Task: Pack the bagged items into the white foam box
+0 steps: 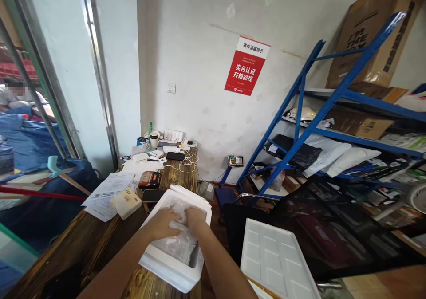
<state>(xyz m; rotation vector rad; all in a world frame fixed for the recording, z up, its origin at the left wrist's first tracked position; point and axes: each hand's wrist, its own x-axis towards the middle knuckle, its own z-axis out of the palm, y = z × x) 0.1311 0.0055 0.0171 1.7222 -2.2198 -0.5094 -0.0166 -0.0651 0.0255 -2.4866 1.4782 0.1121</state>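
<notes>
A white foam box (164,263) stands on the wooden table in front of me, its top uncovered. Inside lies a clear plastic bag (176,245), crumpled; what it contains is hard to make out. My left hand (165,224) rests on the bag from the left, fingers apart and stretched across the plastic. From the right side, my right hand (195,221) reaches down into the box against the bag. Its fingertips are hidden in the plastic. To the right, a white foam lid (279,261) with a grid of recessed panels lies by the black chair.
On the wooden table (86,250) are papers (109,192), a small cream box (127,203), a handheld device (149,180), a phone (175,155) and tangled cables. A blue shelf rack (299,108) holds parcels at right, behind a black mesh chair (299,223). A person is at far left.
</notes>
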